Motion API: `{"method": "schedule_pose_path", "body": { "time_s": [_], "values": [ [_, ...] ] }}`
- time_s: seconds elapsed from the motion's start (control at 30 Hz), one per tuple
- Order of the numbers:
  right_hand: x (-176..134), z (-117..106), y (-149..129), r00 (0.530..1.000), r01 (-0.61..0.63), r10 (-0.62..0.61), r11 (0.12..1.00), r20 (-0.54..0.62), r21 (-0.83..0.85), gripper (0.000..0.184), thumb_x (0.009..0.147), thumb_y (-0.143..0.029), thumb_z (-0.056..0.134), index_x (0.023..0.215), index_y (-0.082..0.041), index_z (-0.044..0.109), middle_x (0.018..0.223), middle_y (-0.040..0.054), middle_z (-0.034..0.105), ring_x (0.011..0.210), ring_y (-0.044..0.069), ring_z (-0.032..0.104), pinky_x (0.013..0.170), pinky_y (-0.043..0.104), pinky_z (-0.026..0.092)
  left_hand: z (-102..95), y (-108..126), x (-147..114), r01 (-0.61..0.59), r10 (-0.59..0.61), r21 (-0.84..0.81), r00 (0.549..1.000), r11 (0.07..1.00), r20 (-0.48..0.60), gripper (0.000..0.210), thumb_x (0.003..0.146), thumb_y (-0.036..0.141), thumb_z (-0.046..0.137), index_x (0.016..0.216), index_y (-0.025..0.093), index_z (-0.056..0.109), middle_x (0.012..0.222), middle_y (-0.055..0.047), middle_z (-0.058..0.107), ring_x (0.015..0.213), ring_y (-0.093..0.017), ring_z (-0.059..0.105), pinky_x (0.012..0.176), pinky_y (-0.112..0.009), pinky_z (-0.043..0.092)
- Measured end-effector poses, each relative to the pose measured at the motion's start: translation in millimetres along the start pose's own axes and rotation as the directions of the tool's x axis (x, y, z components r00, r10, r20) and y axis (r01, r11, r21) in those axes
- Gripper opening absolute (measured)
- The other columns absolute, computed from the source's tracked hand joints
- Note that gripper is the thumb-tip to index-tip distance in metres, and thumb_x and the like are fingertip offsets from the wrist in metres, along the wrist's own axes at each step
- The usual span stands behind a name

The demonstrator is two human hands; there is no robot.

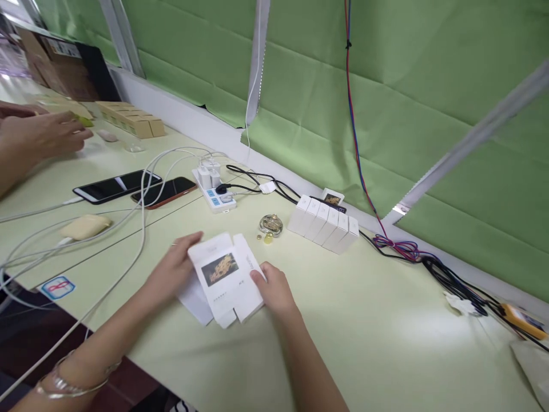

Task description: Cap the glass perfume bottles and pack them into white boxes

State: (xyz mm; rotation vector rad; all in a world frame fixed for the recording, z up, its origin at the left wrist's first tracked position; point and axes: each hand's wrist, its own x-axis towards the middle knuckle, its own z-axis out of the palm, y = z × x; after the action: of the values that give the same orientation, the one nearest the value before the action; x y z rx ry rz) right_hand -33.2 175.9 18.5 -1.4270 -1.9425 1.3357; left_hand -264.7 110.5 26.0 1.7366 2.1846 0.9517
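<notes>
Between my two hands is a white paper box (231, 292), folded flat or only partly opened out, with a dark picture of something yellowish and small print on its front. My left hand (171, 268) grips its left edge, with most of the fingers hidden behind the card. The right edge is held by my right hand (277, 288), its thumb lying on the front side panel. Under the box, at its lower left, shows another pale flat sheet or panel (195, 300). Beyond the box lie a round metallic trinket (271, 225) and a small yellow piece (268, 238).
A row of several white boxes (321, 223) stands near the wall. To the left are a power strip (214, 191), two phones (118, 186) and looping white cables. A co-worker's hand (43, 134) is at far left near yellow boxes (131, 119). Black cables (454, 286) run along the right.
</notes>
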Motion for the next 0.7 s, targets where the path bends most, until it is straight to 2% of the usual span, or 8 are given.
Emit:
{"method": "schedule_pose_path", "body": {
  "time_s": [0.07,0.13,0.23,0.33,0.43,0.5,0.6,0.7],
  "values": [
    [-0.2,1.4,-10.8,0.999,-0.024,0.029,0.984,0.025,-0.176,0.021,0.096,-0.035,0.063,0.1,-0.015,0.066,0.101,0.0041,0.069,0.091,0.018,0.067,0.084,0.039,0.056,-11.3,-11.2,-10.6,0.088,-0.085,0.036,0.992,0.995,-0.096,0.068,0.098,0.044,0.012,0.15,0.005,0.029,0.149,-0.019,0.047,0.136,-0.037,0.048,0.113,-0.049,0.045],
    [0.3,4.6,-20.0,0.998,-0.051,0.061,0.95,0.024,-0.309,0.022,0.095,-0.036,0.064,0.102,-0.015,0.066,0.102,0.0043,0.068,0.093,0.019,0.067,0.087,0.041,0.054,-14.1,-14.9,-26.7,0.065,-0.057,0.087,0.994,0.994,-0.09,0.067,0.098,0.045,0.01,0.153,0.009,0.026,0.156,-0.015,0.04,0.144,-0.037,0.037,0.119,-0.052,0.036],
    [0.2,10.1,-29.2,0.997,-0.078,0.076,0.903,-0.021,-0.422,0.029,0.094,-0.038,0.063,0.111,-0.014,0.062,0.099,0.0065,0.069,0.092,0.022,0.068,0.086,0.043,0.054,-1.1,-6.1,-51.3,-0.075,0.06,0.171,0.994,0.982,0.089,0.062,0.095,0.053,0.028,0.145,0.023,0.048,0.154,-0.006,0.047,0.147,-0.035,0.034,0.121,-0.058,0.028],
    [-3.6,11.7,-30.3,0.997,-0.045,0.009,0.883,-0.078,-0.468,0.033,0.099,-0.034,0.052,0.122,-0.011,0.057,0.105,0.0149,0.07,0.1,0.029,0.068,0.088,0.046,0.052,17.0,6.9,-61.7,-0.115,0.057,0.274,0.975,0.955,0.213,0.066,0.088,0.053,0.04,0.144,0.019,0.052,0.156,-0.01,0.042,0.148,-0.042,0.029,0.117,-0.068,0.026],
    [-10.8,6.2,-21.3,0.989,0.065,-0.125,0.854,-0.082,-0.517,0.038,0.101,-0.025,0.043,0.136,-0.012,0.05,0.141,0.0217,0.054,0.132,0.034,0.051,0.107,0.05,0.041,22.5,14.3,-52.8,-0.102,0.008,0.379,0.97,0.92,0.244,0.069,0.09,0.047,0.033,0.148,0.011,0.043,0.16,-0.015,0.03,0.149,-0.045,0.022,0.114,-0.072,0.022],
    [-16.3,0.7,-11.6,0.975,0.195,-0.222,0.815,0.017,-0.546,0.041,0.1,-0.023,0.045,0.14,-0.018,0.05,0.157,0.0138,0.041,0.147,0.031,0.033,0.12,0.052,0.024,19.4,17.9,-40.5,-0.103,-0.018,0.432,0.963,0.896,0.267,0.068,0.092,0.044,0.03,0.15,0.01,0.04,0.16,-0.018,0.029,0.148,-0.047,0.023,0.109,-0.075,0.025],
    [-22.9,-4.5,1.2,0.926,0.378,-0.315,0.754,0.21,-0.537,0.043,0.102,-0.032,0.046,0.144,-0.027,0.049,0.161,0.001,0.036,0.153,0.026,0.023,0.126,0.05,0.01,14.5,25.9,-22.5,-0.113,-0.046,0.493,0.953,0.862,0.298,0.063,0.093,0.044,0.034,0.15,0.019,0.041,0.158,-0.022,0.034,0.143,-0.052,0.032,0.099,-0.079,0.031],
    [-26.1,-4.6,6.3,0.91,0.415,-0.333,0.734,0.248,-0.538,0.053,0.103,-0.043,0.04,0.152,-0.021,0.039,0.163,0.0038,0.028,0.153,0.029,0.02,0.125,0.058,0.008,18.7,37.3,-12.1,-0.087,-0.082,0.56,0.959,0.824,0.271,0.058,0.094,0.044,0.039,0.148,0.026,0.045,0.156,-0.024,0.038,0.139,-0.056,0.036,0.095,-0.079,0.032]
  ]
}}
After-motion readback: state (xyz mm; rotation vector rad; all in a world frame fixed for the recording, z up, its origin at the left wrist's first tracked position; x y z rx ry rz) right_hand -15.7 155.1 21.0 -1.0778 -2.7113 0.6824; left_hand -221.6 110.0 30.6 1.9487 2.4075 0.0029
